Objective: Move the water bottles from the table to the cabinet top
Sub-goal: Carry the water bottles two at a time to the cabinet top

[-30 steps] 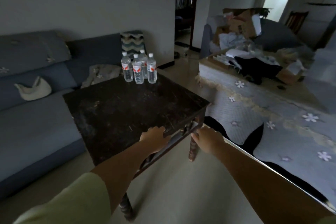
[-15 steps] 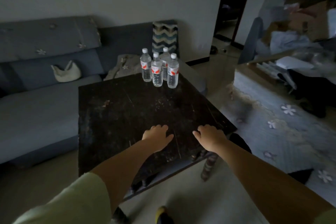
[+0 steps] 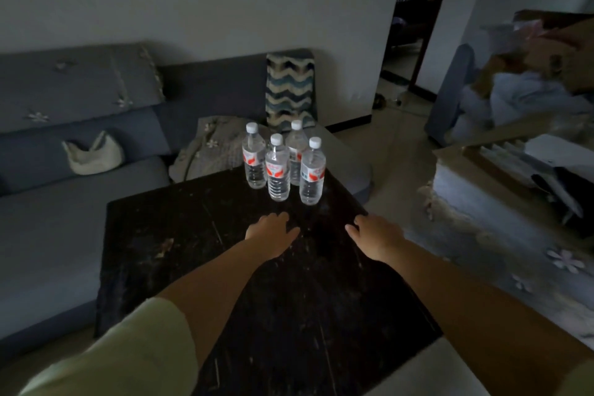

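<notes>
Both hands, left hand (image 3: 271,233) and right hand (image 3: 377,236), reach empty with loose fingers toward bottles (image 3: 283,167) at the tabletop's (image 3: 193,251) far corner; grasping comes next.

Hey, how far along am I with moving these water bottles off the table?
Nothing is moved yet: all four water bottles stand clustered at the far corner of the dark table. Neither hand holds anything; the left hand and right hand reach toward them, open. All four remain to carry.
</notes>
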A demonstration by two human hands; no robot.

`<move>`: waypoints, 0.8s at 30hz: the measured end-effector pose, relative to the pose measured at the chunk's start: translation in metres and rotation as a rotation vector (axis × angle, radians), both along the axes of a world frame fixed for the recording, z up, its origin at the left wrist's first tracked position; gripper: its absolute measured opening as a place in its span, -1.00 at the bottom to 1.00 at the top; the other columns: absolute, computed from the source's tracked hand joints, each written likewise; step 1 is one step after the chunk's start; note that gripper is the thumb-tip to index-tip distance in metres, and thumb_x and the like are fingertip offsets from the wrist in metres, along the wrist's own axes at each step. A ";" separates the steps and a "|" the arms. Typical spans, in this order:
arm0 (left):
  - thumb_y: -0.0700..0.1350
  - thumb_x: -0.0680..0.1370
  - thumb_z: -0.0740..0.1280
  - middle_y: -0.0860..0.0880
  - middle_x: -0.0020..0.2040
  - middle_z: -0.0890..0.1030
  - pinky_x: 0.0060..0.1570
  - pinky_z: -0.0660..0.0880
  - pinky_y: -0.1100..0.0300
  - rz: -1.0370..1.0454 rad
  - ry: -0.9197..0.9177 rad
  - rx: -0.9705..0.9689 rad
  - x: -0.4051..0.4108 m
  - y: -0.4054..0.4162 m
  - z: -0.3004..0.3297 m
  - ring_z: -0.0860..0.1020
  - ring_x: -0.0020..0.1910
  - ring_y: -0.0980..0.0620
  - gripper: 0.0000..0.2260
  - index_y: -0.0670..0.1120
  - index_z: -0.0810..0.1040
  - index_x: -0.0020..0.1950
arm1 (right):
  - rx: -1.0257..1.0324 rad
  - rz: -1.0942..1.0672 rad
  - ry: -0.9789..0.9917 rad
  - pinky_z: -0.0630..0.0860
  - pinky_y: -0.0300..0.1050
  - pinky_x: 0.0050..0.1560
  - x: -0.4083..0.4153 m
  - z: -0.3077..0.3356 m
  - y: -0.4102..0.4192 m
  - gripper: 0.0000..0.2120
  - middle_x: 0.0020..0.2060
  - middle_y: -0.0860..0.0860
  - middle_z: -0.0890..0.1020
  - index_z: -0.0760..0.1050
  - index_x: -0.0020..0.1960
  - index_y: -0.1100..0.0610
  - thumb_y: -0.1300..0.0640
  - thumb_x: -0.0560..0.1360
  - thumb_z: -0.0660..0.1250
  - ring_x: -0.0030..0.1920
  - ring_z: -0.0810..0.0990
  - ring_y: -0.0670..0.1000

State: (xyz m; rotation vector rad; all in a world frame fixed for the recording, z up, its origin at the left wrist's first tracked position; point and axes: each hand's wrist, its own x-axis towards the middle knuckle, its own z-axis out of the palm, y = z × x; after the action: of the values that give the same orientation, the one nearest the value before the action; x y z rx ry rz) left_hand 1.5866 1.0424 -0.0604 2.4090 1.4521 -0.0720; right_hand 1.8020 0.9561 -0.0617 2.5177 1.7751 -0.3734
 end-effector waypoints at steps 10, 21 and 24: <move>0.13 0.57 0.25 -0.16 0.28 0.51 0.21 0.47 -0.04 0.293 -0.251 -0.155 0.031 0.098 -0.031 0.51 0.25 -0.15 -0.47 -0.11 0.25 0.43 | -0.016 -0.095 0.274 0.42 0.10 0.28 0.023 -0.036 0.118 -0.43 0.32 0.15 0.47 0.30 0.41 0.14 -0.22 0.57 0.09 0.30 0.47 0.18; 0.01 0.42 0.50 -0.12 0.42 0.36 0.33 0.39 -0.11 0.776 -0.860 -0.120 0.083 0.191 -0.066 0.38 0.38 -0.09 -0.23 -0.08 0.18 0.51 | 0.339 0.017 1.039 0.53 -0.01 0.22 0.046 -0.078 0.234 -0.33 0.15 0.02 0.59 0.38 0.33 0.10 0.21 0.29 0.57 0.18 0.58 -0.04; -0.09 0.37 0.54 0.12 0.19 0.56 0.08 0.53 0.16 0.779 -0.987 -0.108 0.097 0.205 -0.080 0.55 0.14 0.20 -0.40 0.24 0.34 0.29 | 0.376 -0.064 1.126 0.55 0.05 0.17 0.042 -0.097 0.251 -0.38 0.09 0.09 0.62 0.41 0.28 0.15 0.24 0.28 0.56 0.11 0.62 0.03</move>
State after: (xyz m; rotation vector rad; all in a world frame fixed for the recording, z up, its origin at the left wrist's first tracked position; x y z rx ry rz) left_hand 1.6831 1.2471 -0.1406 1.2549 1.6106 1.0111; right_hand 1.8442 1.2072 -0.1583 2.8223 2.1568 -1.9259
